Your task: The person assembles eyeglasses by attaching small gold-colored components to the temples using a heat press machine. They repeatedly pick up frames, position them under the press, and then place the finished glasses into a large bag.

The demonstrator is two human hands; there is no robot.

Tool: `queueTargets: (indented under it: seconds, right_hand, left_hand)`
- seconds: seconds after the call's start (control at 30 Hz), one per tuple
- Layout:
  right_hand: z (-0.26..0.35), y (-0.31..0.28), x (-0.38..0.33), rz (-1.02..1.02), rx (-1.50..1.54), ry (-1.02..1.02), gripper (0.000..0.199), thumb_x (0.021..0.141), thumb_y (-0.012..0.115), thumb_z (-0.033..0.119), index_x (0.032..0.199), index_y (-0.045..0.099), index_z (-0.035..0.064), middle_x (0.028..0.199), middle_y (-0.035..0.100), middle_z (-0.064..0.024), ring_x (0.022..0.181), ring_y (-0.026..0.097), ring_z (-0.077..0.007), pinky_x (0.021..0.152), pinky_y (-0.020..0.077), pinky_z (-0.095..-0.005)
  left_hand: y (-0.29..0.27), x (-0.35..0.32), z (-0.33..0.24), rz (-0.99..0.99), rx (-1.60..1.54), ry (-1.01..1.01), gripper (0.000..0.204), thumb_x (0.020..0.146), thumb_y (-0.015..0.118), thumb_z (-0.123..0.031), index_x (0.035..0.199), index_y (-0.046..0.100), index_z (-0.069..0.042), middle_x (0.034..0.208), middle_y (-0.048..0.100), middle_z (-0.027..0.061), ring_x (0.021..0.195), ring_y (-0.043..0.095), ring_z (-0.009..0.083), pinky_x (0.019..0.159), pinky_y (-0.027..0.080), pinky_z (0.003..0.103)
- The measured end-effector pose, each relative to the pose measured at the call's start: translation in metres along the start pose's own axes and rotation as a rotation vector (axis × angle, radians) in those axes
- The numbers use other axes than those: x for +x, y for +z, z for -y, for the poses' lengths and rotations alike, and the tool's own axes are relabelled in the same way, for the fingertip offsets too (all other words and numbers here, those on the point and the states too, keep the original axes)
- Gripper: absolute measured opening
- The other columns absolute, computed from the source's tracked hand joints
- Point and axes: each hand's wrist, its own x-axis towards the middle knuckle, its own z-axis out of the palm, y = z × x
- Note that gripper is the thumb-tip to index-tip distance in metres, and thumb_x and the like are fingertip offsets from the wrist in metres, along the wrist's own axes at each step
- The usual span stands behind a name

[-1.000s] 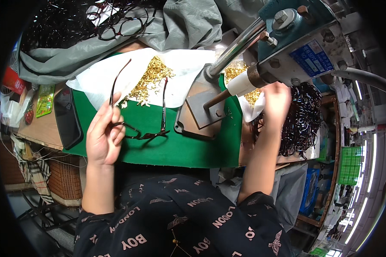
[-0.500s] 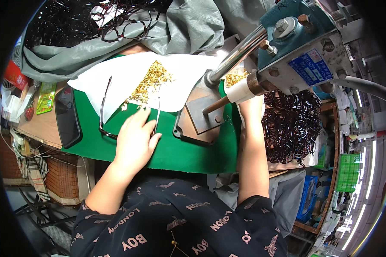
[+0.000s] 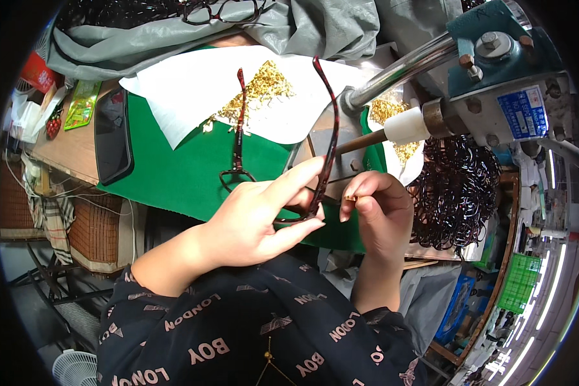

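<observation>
My left hand is closed on a pair of dark red mottled eyeglasses, gripping the front near one hinge. Both temples are unfolded and point away from me; part of the front is behind my fingers. Just to the right, my right hand pinches a tiny gold metal piece between thumb and fingers. Its exact shape is too small to make out. Beyond the glasses, a heap of small gold pieces lies on a white sheet. A second gold heap lies right of the press.
A bench press with a steel post, rod and white sleeve stands at right. Green mat covers the bench; a black phone lies at left. Many dark frames pile at right. Grey cloth lies behind.
My left hand has lifted the eyeglasses off the mat and brought them right, toward me. My right hand has come back from behind the press with a gold piece. The view has shifted.
</observation>
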Motion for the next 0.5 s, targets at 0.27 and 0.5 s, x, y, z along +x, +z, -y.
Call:
queueTargets:
  seconds: [0.27,0.5]
  right_hand:
    - [-0.010,0.020,-0.002,-0.144,-0.090,0.020,0.015,0.086,0.060,0.005,0.098,0.055,-0.0021,0.078,0.060,-0.0118,0.061,0.056,-0.0147,0.053,0.0475,-0.0239]
    - [-0.003,0.021,0.000,-0.082,-0.201,-0.032,0.015,0.087,0.059,0.004,0.100,0.055,-0.0025,0.086,0.061,-0.0136,0.064,0.057,-0.0153,0.056,0.0479,-0.0245]
  left_hand:
    - [0.006,0.003,0.003,-0.042,0.097,-0.042,0.069,0.077,0.063,0.004,0.137,0.028,0.003,0.095,0.066,0.0135,0.087,0.066,0.0204,0.078,0.049,0.027]
    - [-0.001,-0.002,0.003,-0.090,0.148,-0.031,0.069,0.076,0.063,0.004,0.136,0.028,0.003,0.091,0.065,0.0142,0.084,0.067,0.0224,0.076,0.050,0.029]
